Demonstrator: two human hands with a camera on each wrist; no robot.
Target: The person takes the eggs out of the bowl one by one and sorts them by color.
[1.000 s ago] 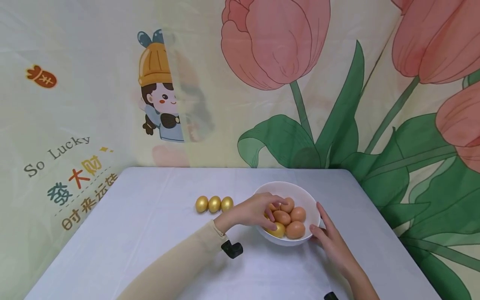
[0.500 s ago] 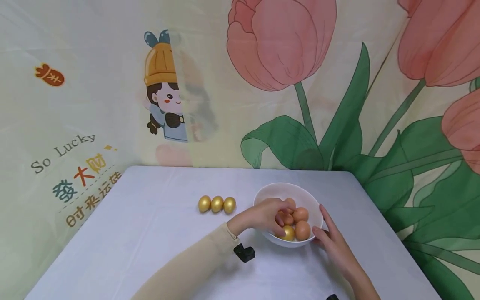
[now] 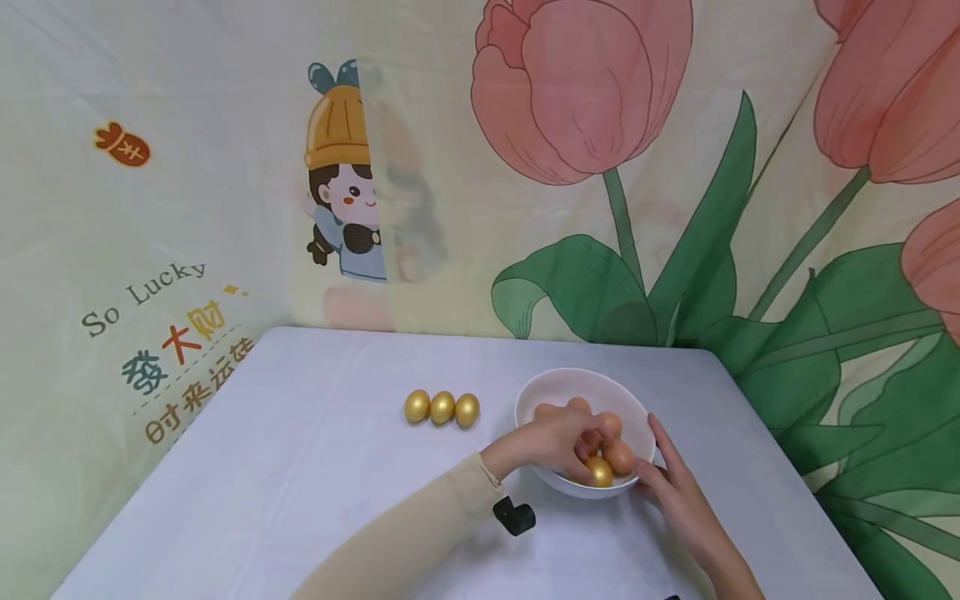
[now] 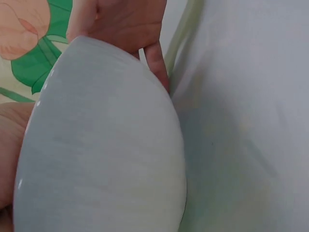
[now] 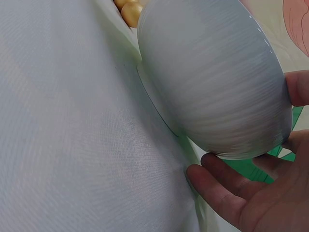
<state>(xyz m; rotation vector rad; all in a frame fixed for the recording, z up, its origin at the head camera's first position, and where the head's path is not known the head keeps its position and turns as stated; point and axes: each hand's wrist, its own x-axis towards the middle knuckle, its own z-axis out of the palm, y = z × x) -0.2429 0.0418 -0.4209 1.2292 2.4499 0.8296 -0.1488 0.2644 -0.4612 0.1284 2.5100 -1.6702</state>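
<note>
A white bowl (image 3: 542,387) stands on the right half of the table, with several brown eggs (image 3: 619,457) and a golden egg (image 3: 599,472) inside. My left hand (image 3: 553,440) reaches in over the near left rim, fingers bent down among the eggs. Its thumb lies against the golden egg; whether it grips an egg is hidden by the hand. With my right hand (image 3: 677,482) I hold the bowl's right side, thumb at the rim and fingers along the outer wall, as the right wrist view shows. Left of the bowl, 3 golden eggs (image 3: 442,407) lie in a row.
A white cloth covers the table (image 3: 300,467). Behind it hangs a printed backdrop (image 3: 435,167) with tulips and a cartoon figure. A black wrist camera (image 3: 514,516) sits under the left sleeve's cuff.
My left hand has sunk deeper into the bowl and moved right, covering more of the eggs. The eggs in the bowl have shifted slightly right. My right hand stays at the bowl's side.
</note>
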